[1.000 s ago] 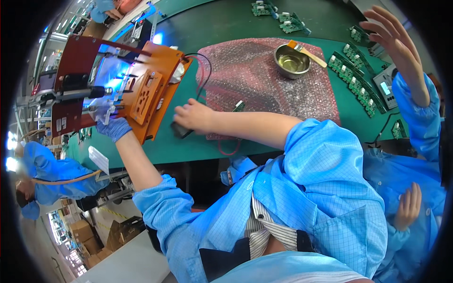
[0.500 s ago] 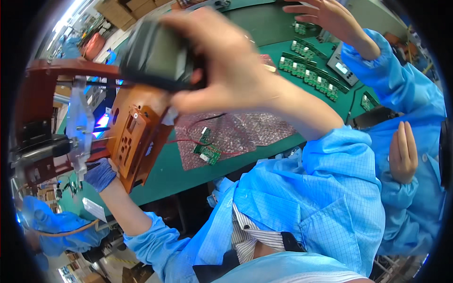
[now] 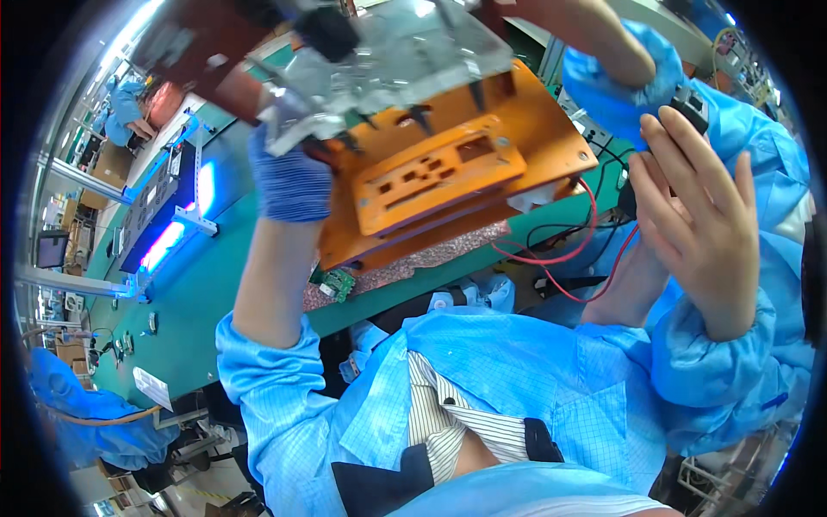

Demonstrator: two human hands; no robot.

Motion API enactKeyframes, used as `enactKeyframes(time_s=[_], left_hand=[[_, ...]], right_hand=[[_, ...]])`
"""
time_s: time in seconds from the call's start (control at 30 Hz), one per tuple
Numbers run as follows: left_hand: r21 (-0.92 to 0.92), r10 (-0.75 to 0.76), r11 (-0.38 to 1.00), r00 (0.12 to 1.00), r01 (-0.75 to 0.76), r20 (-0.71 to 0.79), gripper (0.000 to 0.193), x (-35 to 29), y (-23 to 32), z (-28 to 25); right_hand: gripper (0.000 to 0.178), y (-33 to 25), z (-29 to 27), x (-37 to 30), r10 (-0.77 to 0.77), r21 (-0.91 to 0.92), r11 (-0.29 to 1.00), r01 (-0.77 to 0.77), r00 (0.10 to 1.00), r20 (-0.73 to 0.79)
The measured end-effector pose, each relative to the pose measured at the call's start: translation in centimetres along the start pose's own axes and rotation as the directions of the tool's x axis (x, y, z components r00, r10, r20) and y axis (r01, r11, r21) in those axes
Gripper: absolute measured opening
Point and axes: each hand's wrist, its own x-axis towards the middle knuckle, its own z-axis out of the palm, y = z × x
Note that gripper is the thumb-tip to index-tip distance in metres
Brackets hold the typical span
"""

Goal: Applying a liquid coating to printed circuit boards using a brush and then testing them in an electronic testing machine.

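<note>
An orange test fixture (image 3: 551, 129) with a slotted raised block (image 3: 439, 172) stands tilted over the table's front edge. Above it sits a clear plastic plate (image 3: 396, 65) with dark pins, blurred. My left hand (image 3: 295, 177), in a blue striped glove, is closed at the fixture's left side, its fingers partly hidden by the plate's corner. My bare right forearm (image 3: 624, 289) rises at the right; a co-worker's spread hand (image 3: 698, 224) covers my right hand. A black object (image 3: 627, 200) shows beside that hand. Red wire (image 3: 594, 215) loops from the fixture toward it.
Pink bubble wrap (image 3: 405, 263) and a green circuit board (image 3: 336, 284) lie under the fixture on the green table (image 3: 202, 319). A panel with bright blue light (image 3: 164, 241) stands left. The co-worker's other arm (image 3: 594, 34) reaches toward the fixture from upper right.
The fixture now appears farther right and turned, my left hand along with it. My right hand, earlier raised with a black boxy device, has come down to the right, behind the co-worker's hand.
</note>
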Motion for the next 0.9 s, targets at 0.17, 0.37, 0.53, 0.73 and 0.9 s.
enactKeyframes(time_s=[0.17,0.37,0.53,0.73,0.9], left_hand=[[-0.691,-0.517,0.64,0.854,0.337,-0.063,0.012,-2.0,5.9,8.3],[-0.614,-0.51,0.666,0.859,0.423,0.039,0.012,-1.8,4.4,13.3],[-0.575,-0.384,0.728,0.917,0.373,0.109,0.021,-0.9,5.0,17.1],[-0.282,-0.284,0.821,0.784,0.497,0.552,0.067,4.0,7.1,20.0],[-0.027,-0.046,0.996,0.765,0.082,0.642,0.066,4.3,16.1,19.9]], right_hand=[[0.034,-1.8,4.9,-1.7,-0.024,-0.794,0.517,0.32,0.932,0.36],[0.035,1.8,13.6,-4.7,0.452,0.046,-0.803,0.595,0.557,0.697],[0.075,1.7,9.7,-0.6,0.639,-0.76,0.284,0.585,0.475,0.605],[0.09,3.0,8.8,-3.6,0.696,-0.797,0.105,0.594,0.529,0.486],[0.065,7.9,5.2,-10.6,0.633,0.056,-0.709,0.703,0.598,0.493]])
